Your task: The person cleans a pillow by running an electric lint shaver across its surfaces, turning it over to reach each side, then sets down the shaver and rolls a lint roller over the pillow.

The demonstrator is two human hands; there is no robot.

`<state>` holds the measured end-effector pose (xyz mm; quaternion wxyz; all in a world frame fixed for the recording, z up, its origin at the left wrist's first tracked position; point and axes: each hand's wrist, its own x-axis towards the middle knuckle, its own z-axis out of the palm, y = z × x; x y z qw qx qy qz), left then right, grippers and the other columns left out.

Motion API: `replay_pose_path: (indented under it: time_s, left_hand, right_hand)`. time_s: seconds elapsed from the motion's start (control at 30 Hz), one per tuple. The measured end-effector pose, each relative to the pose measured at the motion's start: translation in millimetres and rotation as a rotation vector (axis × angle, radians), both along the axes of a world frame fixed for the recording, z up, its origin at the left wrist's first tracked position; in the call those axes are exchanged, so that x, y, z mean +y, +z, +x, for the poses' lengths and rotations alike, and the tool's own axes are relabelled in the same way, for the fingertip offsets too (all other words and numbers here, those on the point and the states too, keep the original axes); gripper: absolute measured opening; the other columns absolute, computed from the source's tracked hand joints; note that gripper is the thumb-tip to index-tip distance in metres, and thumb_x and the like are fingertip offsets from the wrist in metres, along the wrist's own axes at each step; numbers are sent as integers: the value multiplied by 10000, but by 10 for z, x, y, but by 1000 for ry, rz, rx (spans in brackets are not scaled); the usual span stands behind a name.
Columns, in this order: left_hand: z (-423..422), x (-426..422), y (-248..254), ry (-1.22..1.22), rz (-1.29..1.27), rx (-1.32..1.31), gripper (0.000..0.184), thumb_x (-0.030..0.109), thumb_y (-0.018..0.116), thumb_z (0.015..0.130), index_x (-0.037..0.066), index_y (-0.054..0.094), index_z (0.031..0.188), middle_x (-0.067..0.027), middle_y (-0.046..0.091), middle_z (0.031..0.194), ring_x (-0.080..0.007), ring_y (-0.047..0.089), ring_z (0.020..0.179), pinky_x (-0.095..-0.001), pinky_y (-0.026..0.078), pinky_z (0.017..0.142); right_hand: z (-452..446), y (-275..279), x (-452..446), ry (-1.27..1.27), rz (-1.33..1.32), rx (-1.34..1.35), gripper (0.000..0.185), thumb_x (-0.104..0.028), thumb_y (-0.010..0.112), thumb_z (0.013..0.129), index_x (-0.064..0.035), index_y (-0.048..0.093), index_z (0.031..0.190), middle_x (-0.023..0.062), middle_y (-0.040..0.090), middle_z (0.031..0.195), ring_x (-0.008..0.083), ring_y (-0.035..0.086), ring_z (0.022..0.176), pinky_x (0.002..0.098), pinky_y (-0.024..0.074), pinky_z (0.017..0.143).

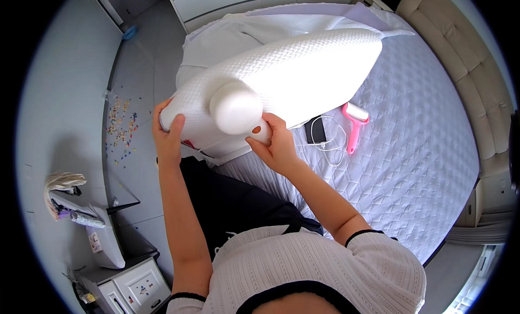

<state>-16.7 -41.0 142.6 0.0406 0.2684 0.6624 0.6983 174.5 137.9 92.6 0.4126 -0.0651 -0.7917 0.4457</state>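
The right hand (pixel 280 146) is closed around a smooth plastic-looking device with a round head (pixel 235 107), which is over a white pillow (pixel 319 70) of woven-like texture. The left hand (pixel 169 134) grips the pillow's rounded end.

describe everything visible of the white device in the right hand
The white device looks like smooth, glossy plastic: a broad, rounded head joined to a narrower handle bearing an orange-brown oval spot. The right hand grips the handle. The head lies over the white textured pillow, apparently against it; its underside is hidden. Whether it is running can't be told.
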Motion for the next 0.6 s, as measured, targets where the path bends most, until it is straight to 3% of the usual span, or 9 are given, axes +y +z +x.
replay_pose_path:
  time_s: [0.03,0.07,0.17,0.3,0.37,0.43,0.5,0.53,0.6]
  left_hand:
    - [-2,-6,-5,-5,3,-2,513,249,766,823,40,582,1254,-123,618,1220,-231,573,1140,-392,444,1006]
    - [-3,-13,-7,-10,6,-5,512,246,765,824,41,582,1256,-123,618,1221,-231,573,1140,-392,444,1006]
    - [4,-19,-8,-6,3,2,510,238,764,825,42,580,1258,-123,617,1223,-230,574,1139,-388,446,1004]
    - [9,-7,4,-7,3,-2,502,229,760,824,42,580,1254,-121,617,1224,-228,573,1140,-387,444,1005]
    - [12,-2,6,13,-13,-16,492,219,754,823,40,583,1249,-120,617,1225,-227,572,1142,-386,442,1008]
    - [5,0,2,8,-8,-13,488,217,751,824,41,584,1247,-119,617,1225,-227,571,1141,-386,443,1007]
    - [-2,-6,-4,3,-2,-9,484,216,749,824,41,585,1246,-118,617,1224,-227,570,1141,-386,444,1006]
    - [-5,-12,-7,0,-4,-10,481,215,748,826,42,585,1244,-118,617,1225,-226,570,1141,-387,445,1005]
    - [-5,-18,-6,-3,-6,-11,477,215,747,828,43,585,1242,-118,616,1225,-225,570,1142,-387,447,1004]
  right_hand:
    - [10,40,15,53,114,-54,654,-9,740,851,29,340,1367,144,545,1146,191,583,1049,299,512,837]
    - [-28,17,49,-20,86,30,657,-167,785,841,32,404,1337,238,666,1081,322,707,831,358,561,705]
    - [-9,-176,280,-178,-69,22,658,-165,787,842,33,397,1334,238,667,1078,281,707,832,342,557,701]
    - [128,-125,801,-367,-139,156,547,-66,698,918,39,357,1333,128,539,1133,100,469,646,251,434,581]
    - [126,-179,1168,-456,-132,277,495,-35,658,942,42,351,1324,89,475,1145,77,348,629,230,373,555]
    - [190,-172,1515,-532,-189,278,388,-71,620,964,9,376,1255,79,522,1013,86,539,663,227,460,533]
    - [239,-68,1752,-568,-278,361,337,-94,599,978,-1,399,1232,63,540,938,81,534,632,229,456,512]
    - [267,-18,1828,-589,-314,378,341,-119,612,979,-1,396,1214,91,538,1042,80,521,644,223,447,508]
    - [316,33,1920,-615,-366,385,349,-117,610,977,5,391,1220,89,545,1021,78,515,625,226,445,501]
